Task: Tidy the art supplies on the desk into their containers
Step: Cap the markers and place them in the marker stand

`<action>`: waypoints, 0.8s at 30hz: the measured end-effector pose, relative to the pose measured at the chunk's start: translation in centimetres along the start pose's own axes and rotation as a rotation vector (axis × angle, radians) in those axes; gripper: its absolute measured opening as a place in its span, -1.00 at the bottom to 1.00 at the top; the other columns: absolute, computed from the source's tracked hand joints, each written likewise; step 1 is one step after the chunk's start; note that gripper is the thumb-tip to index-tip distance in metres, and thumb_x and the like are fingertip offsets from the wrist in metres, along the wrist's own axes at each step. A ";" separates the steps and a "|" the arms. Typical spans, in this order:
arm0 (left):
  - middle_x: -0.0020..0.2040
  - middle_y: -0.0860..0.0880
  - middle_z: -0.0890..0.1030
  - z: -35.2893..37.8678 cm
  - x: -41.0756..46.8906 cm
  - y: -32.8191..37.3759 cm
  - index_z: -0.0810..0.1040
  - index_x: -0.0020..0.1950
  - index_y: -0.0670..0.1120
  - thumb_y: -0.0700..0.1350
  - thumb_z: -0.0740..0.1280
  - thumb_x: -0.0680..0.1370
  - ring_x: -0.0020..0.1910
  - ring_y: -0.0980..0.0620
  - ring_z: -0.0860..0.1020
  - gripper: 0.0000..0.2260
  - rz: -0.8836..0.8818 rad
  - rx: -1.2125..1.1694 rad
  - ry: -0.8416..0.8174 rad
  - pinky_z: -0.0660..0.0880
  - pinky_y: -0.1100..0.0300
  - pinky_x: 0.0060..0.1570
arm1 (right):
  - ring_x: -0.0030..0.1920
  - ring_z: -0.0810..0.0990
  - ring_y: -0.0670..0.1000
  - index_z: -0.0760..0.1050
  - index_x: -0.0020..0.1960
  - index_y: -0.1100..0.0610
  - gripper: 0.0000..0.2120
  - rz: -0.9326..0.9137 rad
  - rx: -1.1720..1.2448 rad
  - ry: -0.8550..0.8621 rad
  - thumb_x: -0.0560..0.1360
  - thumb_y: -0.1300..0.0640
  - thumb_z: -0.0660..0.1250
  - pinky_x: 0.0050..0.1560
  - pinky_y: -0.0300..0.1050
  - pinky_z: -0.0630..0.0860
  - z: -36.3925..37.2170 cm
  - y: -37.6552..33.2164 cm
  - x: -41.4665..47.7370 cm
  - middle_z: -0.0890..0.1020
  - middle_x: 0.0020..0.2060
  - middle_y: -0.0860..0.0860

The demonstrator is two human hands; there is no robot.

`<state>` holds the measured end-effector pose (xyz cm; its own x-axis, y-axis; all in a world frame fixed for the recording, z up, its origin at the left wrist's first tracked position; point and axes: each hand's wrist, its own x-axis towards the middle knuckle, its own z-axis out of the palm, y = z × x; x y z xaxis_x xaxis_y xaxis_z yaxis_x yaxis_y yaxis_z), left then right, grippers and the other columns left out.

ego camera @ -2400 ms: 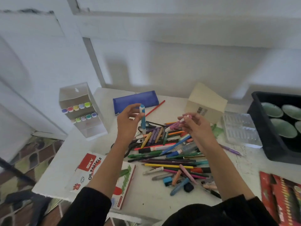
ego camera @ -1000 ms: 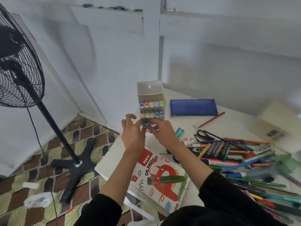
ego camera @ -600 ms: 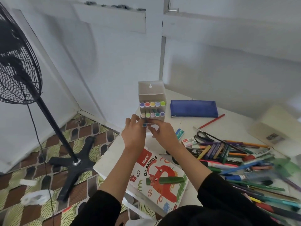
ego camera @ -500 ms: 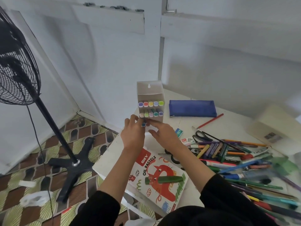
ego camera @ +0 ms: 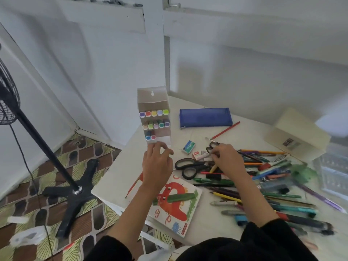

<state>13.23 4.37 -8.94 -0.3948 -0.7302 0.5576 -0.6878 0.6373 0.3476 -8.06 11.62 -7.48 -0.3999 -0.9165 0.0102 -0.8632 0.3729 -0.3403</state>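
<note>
A clear marker stand [ego camera: 153, 102] stands at the desk's far left corner, with two full rows of pastel-capped markers and two more in the third row [ego camera: 150, 136]. My left hand [ego camera: 157, 166] hovers just below the stand's base, fingers loosely curled and holding nothing. My right hand [ego camera: 227, 162] reaches into the left end of a pile of pens, pencils and markers [ego camera: 273, 166]. Its fingertips are curled down by a small white box [ego camera: 199, 155]; whether they pinch anything is hidden.
Black scissors [ego camera: 188, 166] lie between my hands. An oil pastels box [ego camera: 180, 206] sits at the desk's near edge, a blue pencil case [ego camera: 205, 117] at the back, a cream box [ego camera: 297, 136] and a clear tray [ego camera: 333, 166] on the right. A fan stand [ego camera: 71, 189] is on the floor, left.
Both hands pushed two markers into the stand's third row and let go. The right hand then swung right to the pile; the left drew back a little from the stand.
</note>
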 end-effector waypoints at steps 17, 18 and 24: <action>0.35 0.02 0.37 3.2 -4.7 2.4 0.40 0.36 0.03 0.12 -0.11 0.54 0.33 0.09 0.20 -0.49 -0.050 -0.076 -0.447 0.12 0.18 0.30 | 0.21 0.34 0.03 0.56 0.13 -0.13 -0.81 -0.103 -0.272 -0.068 0.53 0.00 0.30 -0.02 -0.06 0.46 1.3 -0.7 0.2 0.43 0.18 -0.04; 0.34 0.02 0.38 3.2 -4.8 2.3 0.41 0.36 0.03 0.12 -0.10 0.54 0.32 0.10 0.21 -0.50 -0.053 -0.083 -0.442 0.11 0.20 0.29 | 0.21 0.34 0.03 0.55 0.13 -0.12 -0.80 -0.120 -0.290 -0.070 0.52 0.01 0.32 -0.02 -0.07 0.46 1.3 -0.7 0.3 0.44 0.19 -0.04; 0.31 0.01 0.41 3.4 -4.9 2.1 0.45 0.33 0.01 0.10 -0.02 0.54 0.30 0.07 0.27 -0.55 -0.051 -0.093 -0.424 0.10 0.22 0.25 | 0.09 0.47 0.04 0.48 0.09 0.04 -0.86 -0.298 -0.232 0.142 0.53 0.10 0.29 -0.14 -0.11 0.44 1.5 -0.4 -0.6 0.57 0.05 -0.02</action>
<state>11.67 8.44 -13.46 -0.5903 -0.7854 0.1863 -0.6627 0.6033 0.4436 -7.04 11.83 -8.77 -0.1458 -0.9664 0.2117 -0.9880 0.1312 -0.0813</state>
